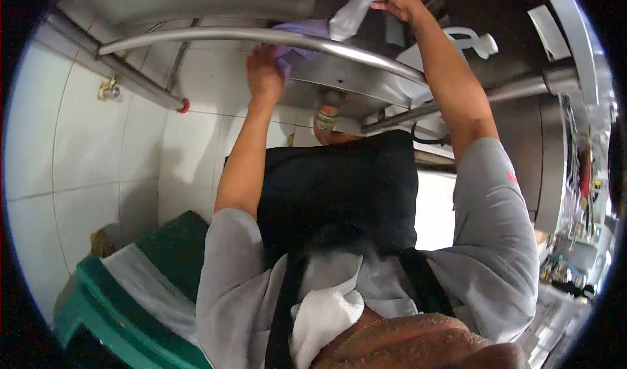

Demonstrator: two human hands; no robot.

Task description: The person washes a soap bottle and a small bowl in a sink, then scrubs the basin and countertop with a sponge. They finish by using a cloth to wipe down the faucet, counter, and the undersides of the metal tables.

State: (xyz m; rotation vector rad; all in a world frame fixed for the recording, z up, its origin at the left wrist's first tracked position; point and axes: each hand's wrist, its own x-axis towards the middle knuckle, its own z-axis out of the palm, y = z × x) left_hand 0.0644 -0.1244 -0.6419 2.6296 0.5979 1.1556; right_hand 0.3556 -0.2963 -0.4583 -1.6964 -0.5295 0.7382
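My left hand (264,74) is at the metal bar, its fingers closed on a purple cloth (304,39) that passes behind the bar. Part of the fingers is hidden by the bar and the cloth. Farther up and to the right, my right hand (397,2) pinches a crumpled whitish cloth (353,15). It could also be a plastic sheet; its exact kind is hard to tell. Below my right forearm stands a white plastic jug (410,62) with a handle and a white cap, partly covered by the arm.
A curved metal rail (215,34) runs in front of the steel counter (209,0). Beneath it are an orange-brown drain pipe (325,122) and white wall tiles. A green plastic bin (98,297) stands at lower left. A wall tap (109,89) is at left.
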